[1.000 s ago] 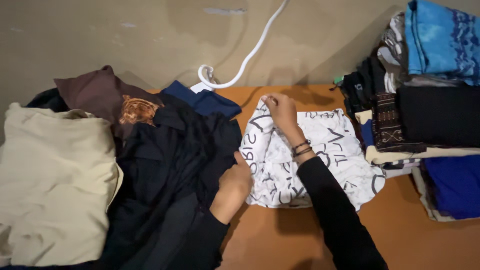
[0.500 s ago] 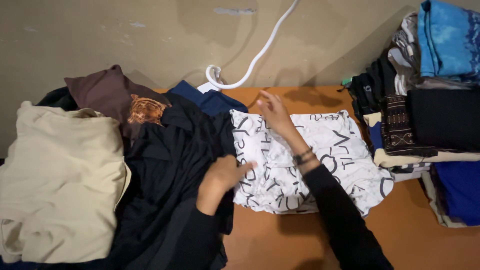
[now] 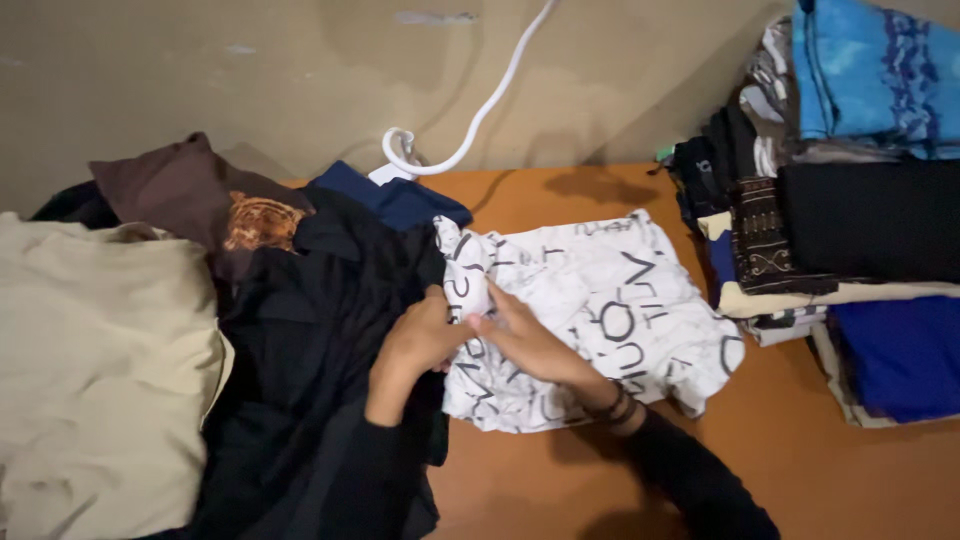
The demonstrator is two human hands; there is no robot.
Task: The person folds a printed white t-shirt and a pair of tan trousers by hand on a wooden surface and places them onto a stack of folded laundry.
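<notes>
White garment [image 3: 590, 310] with dark letter print lies partly folded on the orange tabletop [image 3: 560, 480], centre of view. Both hands meet at its left edge. Left hand [image 3: 418, 335]: fingers curled, pinching the cloth edge. Right hand [image 3: 525, 340]: fingers extended, pressing flat on the fabric beside the left; grip not discernible. Dark clothes heap [image 3: 320, 340] touches the garment's left side, cream cloth [image 3: 95, 370] beyond. Folded clothes stack [image 3: 850, 210] at right. White cable [image 3: 470, 125] against the wall.

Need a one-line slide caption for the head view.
Both hands, left hand and right hand, meet at the left edge of a white printed shirt on an orange table, between clothes piles.
</notes>
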